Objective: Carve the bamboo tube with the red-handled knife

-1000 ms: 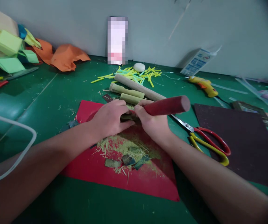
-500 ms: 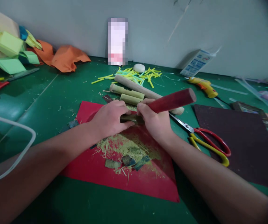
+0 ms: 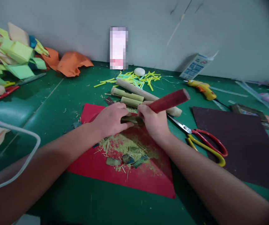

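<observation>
Red handle (image 3: 169,100) in right hand (image 3: 155,123) — steeper

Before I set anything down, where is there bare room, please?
Mostly bare: the dark sheet right of the nearer scissors; the tabletop between orange paper and red sheet. Crowded: the red sheet's middle, with shavings; beyond it, bamboo pieces and yellow strips.

Backed by a grey wall (image 3: 78,25) at 12 o'clock, with a green table (image 3: 73,90) in front.
Shows a slanting streak (image 3: 178,26) on the wall toward 1 o'clock; catches soft glare (image 3: 16,103) on the table near 9 o'clock, beside a thin seam (image 3: 48,97); darkens toward 6 o'clock.
</observation>
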`<state>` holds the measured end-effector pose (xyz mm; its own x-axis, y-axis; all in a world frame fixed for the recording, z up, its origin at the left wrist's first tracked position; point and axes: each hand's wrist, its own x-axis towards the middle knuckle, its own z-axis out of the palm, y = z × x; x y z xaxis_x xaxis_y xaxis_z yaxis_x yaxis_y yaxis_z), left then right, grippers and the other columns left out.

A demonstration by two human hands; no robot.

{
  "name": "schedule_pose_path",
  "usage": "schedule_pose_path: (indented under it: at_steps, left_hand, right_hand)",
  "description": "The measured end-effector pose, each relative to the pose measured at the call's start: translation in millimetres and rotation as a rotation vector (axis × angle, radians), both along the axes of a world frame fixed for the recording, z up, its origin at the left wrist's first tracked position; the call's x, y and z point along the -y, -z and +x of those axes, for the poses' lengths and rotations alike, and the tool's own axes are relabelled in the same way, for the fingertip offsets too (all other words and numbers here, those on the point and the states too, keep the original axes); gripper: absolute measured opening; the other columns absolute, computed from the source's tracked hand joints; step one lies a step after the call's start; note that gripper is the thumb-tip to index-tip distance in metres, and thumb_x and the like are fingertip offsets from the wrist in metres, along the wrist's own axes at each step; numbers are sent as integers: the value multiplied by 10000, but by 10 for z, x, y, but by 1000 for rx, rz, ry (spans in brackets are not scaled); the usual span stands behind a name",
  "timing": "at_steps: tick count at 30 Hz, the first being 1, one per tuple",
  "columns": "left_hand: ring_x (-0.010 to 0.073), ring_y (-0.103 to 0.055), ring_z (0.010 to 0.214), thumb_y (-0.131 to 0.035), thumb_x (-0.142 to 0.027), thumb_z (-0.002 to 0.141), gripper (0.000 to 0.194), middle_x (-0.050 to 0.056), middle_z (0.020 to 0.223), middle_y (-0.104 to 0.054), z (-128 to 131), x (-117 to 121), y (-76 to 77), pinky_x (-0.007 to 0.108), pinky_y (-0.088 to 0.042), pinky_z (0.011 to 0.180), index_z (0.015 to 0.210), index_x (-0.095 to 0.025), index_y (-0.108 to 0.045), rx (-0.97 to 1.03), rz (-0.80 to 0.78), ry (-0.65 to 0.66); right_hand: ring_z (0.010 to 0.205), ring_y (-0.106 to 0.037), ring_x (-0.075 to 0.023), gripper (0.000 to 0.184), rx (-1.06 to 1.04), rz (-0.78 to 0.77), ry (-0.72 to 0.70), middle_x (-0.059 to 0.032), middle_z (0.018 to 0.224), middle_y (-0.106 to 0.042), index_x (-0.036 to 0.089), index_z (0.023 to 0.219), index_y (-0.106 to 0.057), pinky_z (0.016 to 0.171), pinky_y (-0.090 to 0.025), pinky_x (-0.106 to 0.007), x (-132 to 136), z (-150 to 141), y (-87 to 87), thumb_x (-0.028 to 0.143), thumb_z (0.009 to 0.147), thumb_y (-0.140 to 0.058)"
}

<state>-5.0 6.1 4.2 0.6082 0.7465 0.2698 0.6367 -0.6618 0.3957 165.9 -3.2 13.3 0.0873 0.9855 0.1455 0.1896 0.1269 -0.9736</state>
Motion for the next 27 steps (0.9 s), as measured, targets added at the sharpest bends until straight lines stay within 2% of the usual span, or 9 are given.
schedule_pose_path:
  at_steps: [6, 10, 13, 20, 27]
  left_hand:
    - [259, -626, 984, -725, -329, 847, 272, 99, 960, -661, 71, 84, -131, 393, -542, 844, 1030, -129, -725, -165, 18, -89]
    - [264, -636, 995, -730, -322, 835, 260, 97, 978, -673, 93, 129, -196, 387, -547, 823, 1023, -144, -726, -228, -14, -128]
    - [265, -629, 1033, -715, -306, 843, 278, 91, 1028, -678, 66, 156, -163, 387, -543, 840, 1085, -168, -713, -185, -13, -122]
    - [278, -613, 1053, -744, -335, 823, 323, 91, 1049, -678, -4, 149, 28, 394, -534, 839, 1097, -170, -698, -74, 18, -66]
    - [264, -643, 1008, -726, -278, 832, 247, 78, 1067, -683, 44, 243, 12, 363, -531, 773, 1050, -175, -671, -106, 37, -107]
  right_hand:
    - [492, -332, -94, 234, -59, 1, -40, 55, 478, -395, 224, 495, -430, 485, -249, -288, 0, 6, 4, 190, 696, -544]
    - [521, -360, -104, 245, -54, 27, -84, 50, 505, -420, 225, 505, -435, 516, -283, -293, 5, 29, 22, 210, 719, -553]
    - [551, -381, -111, 215, -33, 19, -142, 49, 523, -445, 220, 529, -475, 550, -310, -291, 35, 45, 35, 220, 721, -573]
    - [548, -373, -111, 221, -64, 28, -77, 50, 517, -427, 218, 547, -513, 564, -316, -287, 165, 55, 62, 274, 755, -563]
    - [526, -364, -106, 249, -81, -10, -172, 56, 493, -423, 213, 564, -544, 566, -301, -290, 184, 153, 46, 288, 798, -585]
